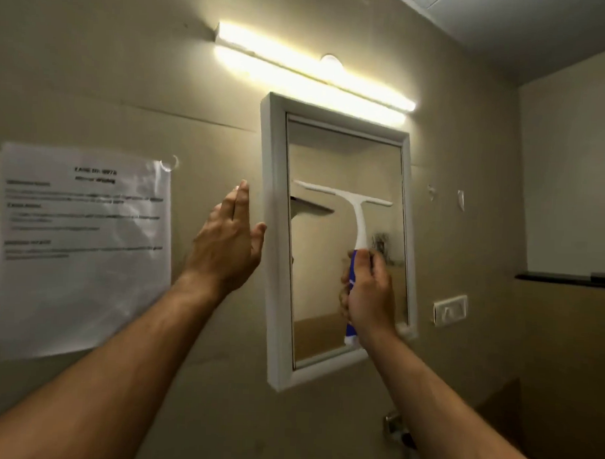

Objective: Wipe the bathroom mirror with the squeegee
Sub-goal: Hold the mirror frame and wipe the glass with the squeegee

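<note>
Left hand [230, 240] flanks mirror [341, 251]; paper notice [82, 249] beside.

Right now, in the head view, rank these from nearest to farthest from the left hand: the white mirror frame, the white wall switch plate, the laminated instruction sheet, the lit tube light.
From the left hand:
1. White mirror frame, right beside the thumb and fingertips.
2. Laminated instruction sheet, on the wall to the left.
3. Lit tube light, above the mirror.
4. White wall switch plate, right of the mirror, beyond the right hand.
</note>
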The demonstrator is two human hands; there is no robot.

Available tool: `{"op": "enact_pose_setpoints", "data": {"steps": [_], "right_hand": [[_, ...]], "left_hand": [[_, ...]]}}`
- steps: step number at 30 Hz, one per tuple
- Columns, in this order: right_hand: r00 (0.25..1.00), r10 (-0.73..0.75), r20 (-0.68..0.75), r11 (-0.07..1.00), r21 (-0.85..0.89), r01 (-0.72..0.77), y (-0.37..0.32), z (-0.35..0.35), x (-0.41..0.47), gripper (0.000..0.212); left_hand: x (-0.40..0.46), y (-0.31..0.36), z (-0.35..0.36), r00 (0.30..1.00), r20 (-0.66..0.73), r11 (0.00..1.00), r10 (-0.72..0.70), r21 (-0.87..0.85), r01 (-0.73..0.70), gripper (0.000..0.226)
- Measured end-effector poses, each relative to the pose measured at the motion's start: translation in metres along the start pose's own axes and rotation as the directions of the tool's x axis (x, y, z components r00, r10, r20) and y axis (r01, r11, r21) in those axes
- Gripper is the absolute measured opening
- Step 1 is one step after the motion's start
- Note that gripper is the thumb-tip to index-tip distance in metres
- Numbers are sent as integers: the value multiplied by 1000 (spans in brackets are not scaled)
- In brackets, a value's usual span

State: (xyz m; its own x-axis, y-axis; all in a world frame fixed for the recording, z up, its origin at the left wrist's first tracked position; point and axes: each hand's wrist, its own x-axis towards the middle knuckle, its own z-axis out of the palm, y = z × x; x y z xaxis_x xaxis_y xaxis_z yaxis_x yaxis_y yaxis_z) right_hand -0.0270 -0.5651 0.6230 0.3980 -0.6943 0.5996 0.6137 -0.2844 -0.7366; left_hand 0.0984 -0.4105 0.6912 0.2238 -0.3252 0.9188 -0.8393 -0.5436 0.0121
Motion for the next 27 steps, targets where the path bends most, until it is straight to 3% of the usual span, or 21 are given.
{"op": "enact_pose_setpoints", "data": {"steps": [8, 12, 18, 22, 27], "right_hand": [[997, -27, -73, 999, -27, 25, -50, 6, 83, 35], [998, -60, -27, 995, -81, 57, -51, 14, 93, 33], [995, -97, 37, 993, -67, 99, -55, 37, 112, 33], [995, -83, 60, 996, -34, 85, -38, 40, 117, 30], [993, -42, 114, 999, 2, 42, -22, 28, 118, 29]], "left_hand": [[96, 19, 27, 987, -133, 982, -88, -179, 63, 63], [101, 19, 50, 990, -127, 957, -66, -290, 26, 62], [86, 31, 64, 957, -244, 799, -154, -601, -25, 48], [88, 17, 80, 935, -327, 841, -135, -537, -66, 52], [93, 11, 94, 945, -279, 845, -171, -535, -5, 54]]}}
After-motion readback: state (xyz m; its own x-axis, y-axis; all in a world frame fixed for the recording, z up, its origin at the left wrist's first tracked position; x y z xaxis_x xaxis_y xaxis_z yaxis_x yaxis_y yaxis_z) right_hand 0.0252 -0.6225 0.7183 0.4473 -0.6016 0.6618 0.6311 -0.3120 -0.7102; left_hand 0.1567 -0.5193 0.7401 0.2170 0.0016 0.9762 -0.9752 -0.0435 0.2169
